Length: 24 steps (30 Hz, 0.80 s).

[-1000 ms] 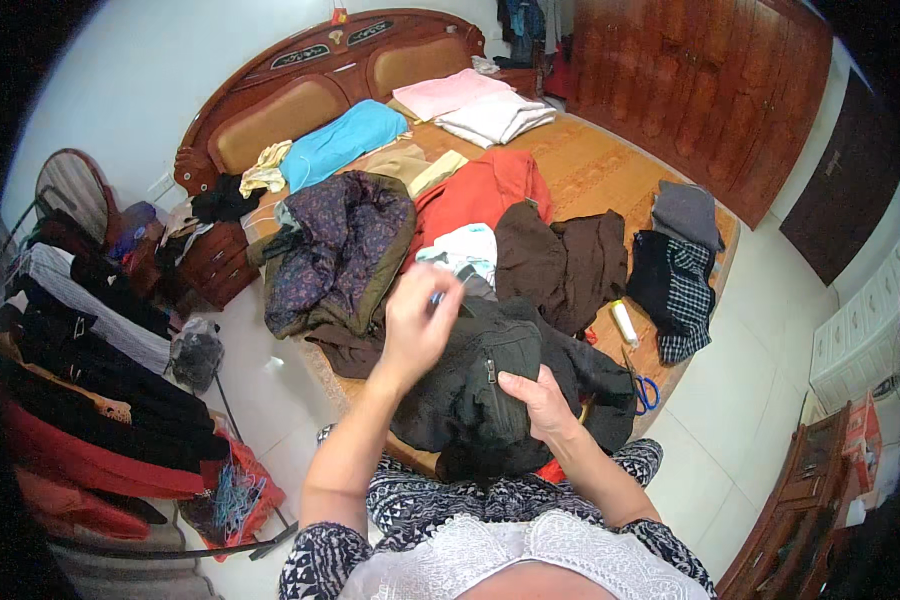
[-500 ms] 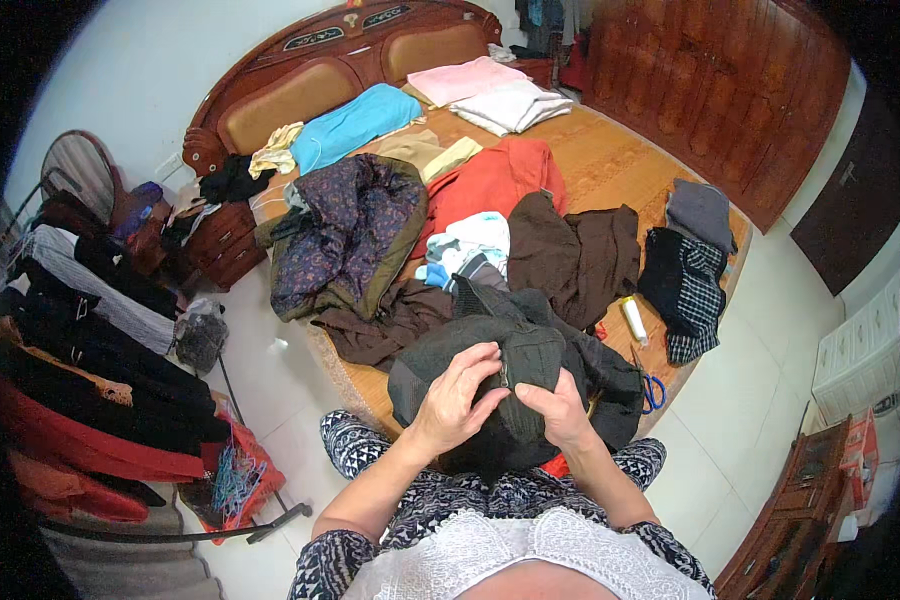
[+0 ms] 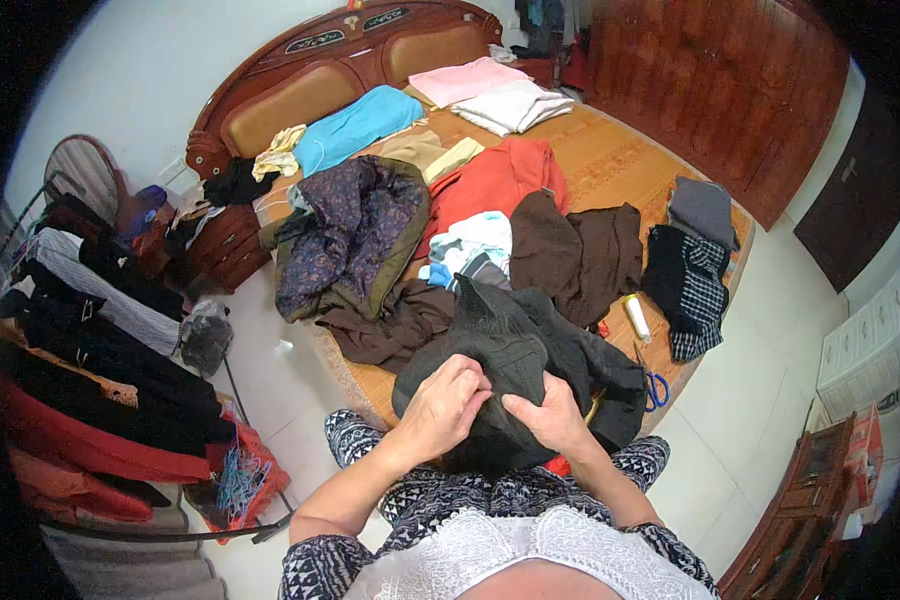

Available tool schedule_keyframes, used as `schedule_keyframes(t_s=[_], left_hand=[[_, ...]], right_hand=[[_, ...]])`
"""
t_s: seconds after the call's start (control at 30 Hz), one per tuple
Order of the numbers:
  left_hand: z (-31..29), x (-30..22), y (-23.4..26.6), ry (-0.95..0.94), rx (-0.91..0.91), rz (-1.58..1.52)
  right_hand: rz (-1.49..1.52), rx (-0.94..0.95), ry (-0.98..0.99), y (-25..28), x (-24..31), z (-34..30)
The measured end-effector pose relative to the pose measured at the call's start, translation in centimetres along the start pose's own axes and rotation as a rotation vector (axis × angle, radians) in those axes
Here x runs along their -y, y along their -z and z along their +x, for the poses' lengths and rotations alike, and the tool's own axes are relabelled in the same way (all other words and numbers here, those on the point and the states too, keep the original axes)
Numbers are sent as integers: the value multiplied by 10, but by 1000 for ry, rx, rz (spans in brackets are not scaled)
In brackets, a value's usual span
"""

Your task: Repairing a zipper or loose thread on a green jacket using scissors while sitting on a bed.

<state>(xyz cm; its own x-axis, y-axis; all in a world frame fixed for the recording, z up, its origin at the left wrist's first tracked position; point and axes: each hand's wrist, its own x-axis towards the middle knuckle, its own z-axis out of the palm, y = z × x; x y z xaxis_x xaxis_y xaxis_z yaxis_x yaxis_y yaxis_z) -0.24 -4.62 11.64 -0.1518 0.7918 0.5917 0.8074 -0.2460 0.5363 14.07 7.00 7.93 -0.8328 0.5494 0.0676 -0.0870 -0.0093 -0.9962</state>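
A dark grey-black garment (image 3: 505, 345) lies bunched over my lap and the near edge of the bed. My left hand (image 3: 442, 400) is closed in a pinch at the cloth, fingertips and thumb together; whether anything small is between them is hidden. Close beside it, my right hand (image 3: 552, 415) grips a fold of the same garment, thumb on top and fingers underneath out of sight. Blue-handled scissors (image 3: 655, 390) lie right of the garment, partly covered by its edge. A white tube (image 3: 637, 320) with a yellow end rests just beyond them.
The bed (image 3: 610, 150) carries a patterned purple jacket (image 3: 350, 230), an orange-red garment (image 3: 500, 185), brown clothing (image 3: 580, 250) and a checked black piece (image 3: 685, 290). At left stands a rack of hanging clothes (image 3: 110, 370) with a red bag of hangers (image 3: 245, 480). Wooden wardrobe doors (image 3: 710, 90) are at far right.
My left hand has gone from spread fingers to a tight pinch and moved slightly down and left. The cloth between my hands has shifted; my right hand keeps its grip, slightly lower.
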Motion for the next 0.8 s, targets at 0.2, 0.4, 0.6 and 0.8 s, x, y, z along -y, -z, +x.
schedule_keyframes(t_s=[0.2,0.4,0.6,0.8], left_hand=[[-10,5,-2,69,99,81],[-13,16,-14,62,15,79],[-14,14,-33,163,-76,42],[-18,10,-42,55,-160,41]], right_hand=[[-94,67,-64,-3,8,-1],[-79,151,-133,-6,13,-11],[22,163,-194,4,10,-17],[174,186,-202,23,-10,-21]])
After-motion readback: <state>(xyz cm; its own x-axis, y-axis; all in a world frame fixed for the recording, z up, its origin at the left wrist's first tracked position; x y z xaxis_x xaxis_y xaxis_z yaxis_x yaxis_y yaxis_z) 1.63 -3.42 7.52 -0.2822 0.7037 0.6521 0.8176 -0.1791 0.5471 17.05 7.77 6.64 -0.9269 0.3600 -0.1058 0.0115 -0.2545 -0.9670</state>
